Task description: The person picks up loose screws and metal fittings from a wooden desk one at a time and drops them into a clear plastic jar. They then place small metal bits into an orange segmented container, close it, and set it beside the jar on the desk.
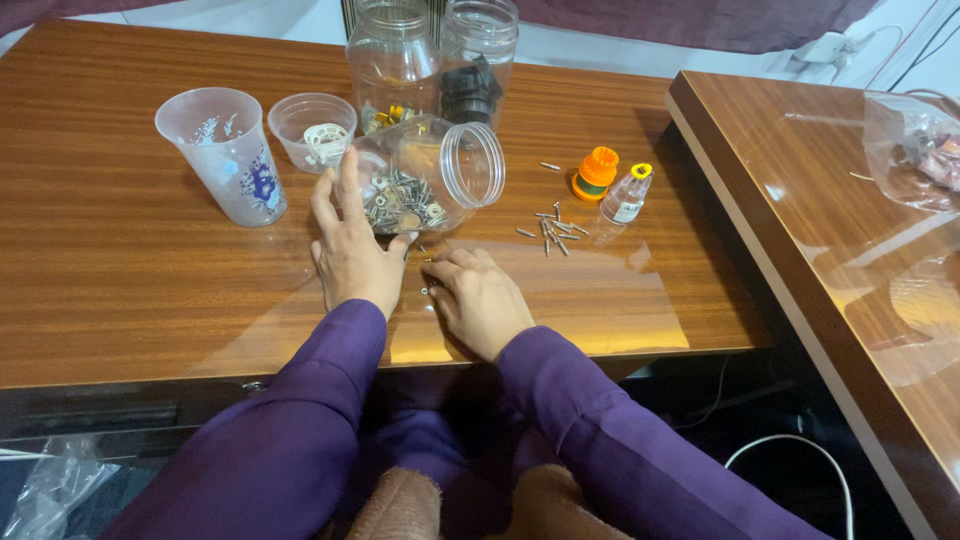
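Observation:
My left hand (350, 245) rests flat on the wooden table (130, 280), fingers spread, touching the side of a clear plastic jar (430, 178) that lies tipped over with small metal parts inside and its mouth facing right. My right hand (478, 295) lies beside it, fingers curled down on the table over a few tiny metal pieces (427, 290); I cannot tell if it pinches one. A scatter of small screws (555, 230) lies to the right of the jar's mouth.
A clear printed cup (225, 155) and a small clear cup with a white part (313, 130) stand at the left. Two upright jars (392, 60) stand behind. An orange cap (597, 172) and a small bottle (627, 195) sit right. A second table (800, 170) holds plastic bags.

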